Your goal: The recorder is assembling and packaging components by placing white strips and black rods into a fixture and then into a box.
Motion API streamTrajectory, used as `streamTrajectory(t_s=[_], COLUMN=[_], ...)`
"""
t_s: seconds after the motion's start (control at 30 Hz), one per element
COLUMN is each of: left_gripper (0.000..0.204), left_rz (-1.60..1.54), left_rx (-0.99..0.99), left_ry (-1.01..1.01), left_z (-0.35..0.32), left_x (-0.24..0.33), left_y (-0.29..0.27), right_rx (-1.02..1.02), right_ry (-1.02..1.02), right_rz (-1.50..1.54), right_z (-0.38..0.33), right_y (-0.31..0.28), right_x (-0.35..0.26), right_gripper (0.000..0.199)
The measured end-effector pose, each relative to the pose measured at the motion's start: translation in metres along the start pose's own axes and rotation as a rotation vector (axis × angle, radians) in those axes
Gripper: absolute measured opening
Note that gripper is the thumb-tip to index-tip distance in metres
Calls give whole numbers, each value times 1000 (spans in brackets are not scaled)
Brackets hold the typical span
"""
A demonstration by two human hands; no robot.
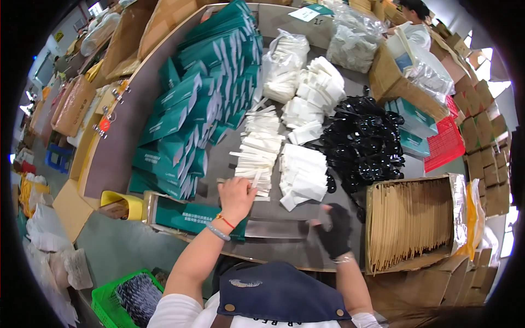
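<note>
Head cam looking down: left hand (236, 195) is bare, fingers pinching a thin white paper-wrapped stick off the long pile of white sticks (259, 148). Right hand (334, 227), in a black fingerless glove, hangs loosely curled over the grey table (284, 249), gripping nothing. Glossy black plastic cutlery (365, 143) and flat green sleeves (202, 98) sit close by.

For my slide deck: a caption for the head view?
Left hand reaches white paper sticks; gloved right hand hovers beside napkins.
</note>
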State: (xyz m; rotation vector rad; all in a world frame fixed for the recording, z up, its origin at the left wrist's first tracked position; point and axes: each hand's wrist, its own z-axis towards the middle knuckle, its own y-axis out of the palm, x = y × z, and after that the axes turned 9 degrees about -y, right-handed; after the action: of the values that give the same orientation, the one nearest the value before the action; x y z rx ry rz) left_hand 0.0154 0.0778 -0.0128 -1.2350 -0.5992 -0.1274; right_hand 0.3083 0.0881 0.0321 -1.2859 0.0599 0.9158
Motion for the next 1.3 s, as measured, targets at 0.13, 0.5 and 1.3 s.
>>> streamTrajectory(t_s=[0.13, 0.5, 1.3], left_gripper=[14, 28, 29], left_rz=[-10, -120, -388], left_rx=[16, -109, -863], left_ry=[38, 521, 155], left_z=[5, 29, -14], left_x=[3, 86, 64], left_y=[-4, 54, -36], right_rx=[443, 115, 153], right_ry=[225, 816, 252], right_rz=[-222, -609, -381], right_z=[-70, -143, 101], right_y=[-73, -139, -60], right_x=[95, 167, 82], right_gripper=[27, 22, 23])
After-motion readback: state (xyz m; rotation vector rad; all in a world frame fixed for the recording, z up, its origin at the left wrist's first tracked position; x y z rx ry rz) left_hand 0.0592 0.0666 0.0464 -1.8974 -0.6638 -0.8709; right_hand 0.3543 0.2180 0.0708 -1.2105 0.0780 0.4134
